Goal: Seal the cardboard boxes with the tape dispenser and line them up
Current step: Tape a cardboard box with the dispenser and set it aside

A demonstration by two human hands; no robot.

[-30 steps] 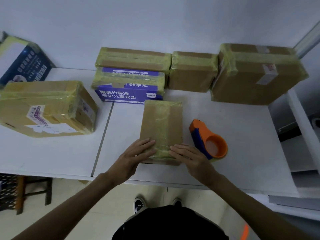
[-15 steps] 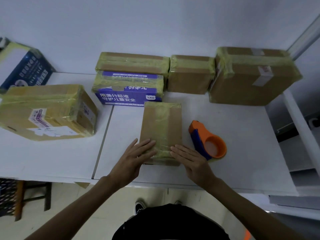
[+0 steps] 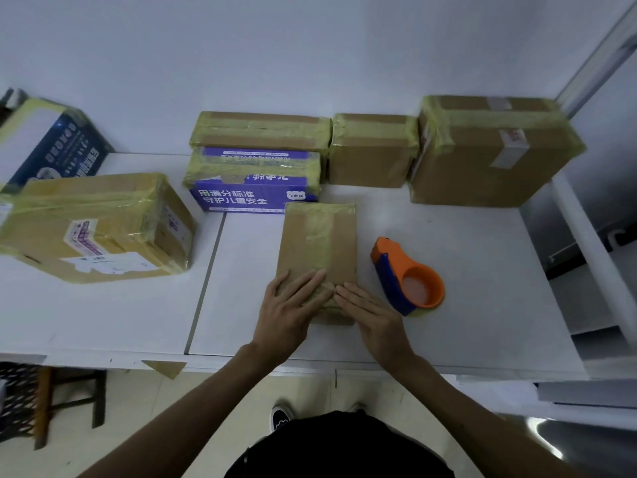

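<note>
The white counter [image 3: 482, 270] was made of two panels that met at a dark seam [image 3: 206, 281], and its far edge stood against a plain pale wall [image 3: 310, 46]. Near the front edge, just right of the seam, lay the small cardboard box [image 3: 317, 243], lengthwise away from the person, with yellowish tape running down its top. The left hand [image 3: 293, 305] and the right hand [image 3: 372, 315] both pressed flat on its near end, fingers [image 3: 310, 281] straight and held close together, the tips of the two hands meeting over the tape. The orange and blue tape dispenser [image 3: 406, 277] rested on the counter just right of the box, apart from both hands.

Along the wall stood a row of taped boxes: a purple printed box [image 3: 251, 191] with a flat brown box [image 3: 262, 132] on top, a mid-sized brown box [image 3: 372, 153] touching them, and a large brown box [image 3: 489, 157] at the right end. The small box's far end nearly touched the purple one. On the left panel sat another large taped box [image 3: 93, 229], turned at an angle, with a blue box [image 3: 51, 146] behind it.

A tan triangular scrap [image 3: 165, 367] hung at the counter's front edge. Below were a pale floor [image 3: 172, 408] and a dark-legged stool [image 3: 69, 401] at the left.
</note>
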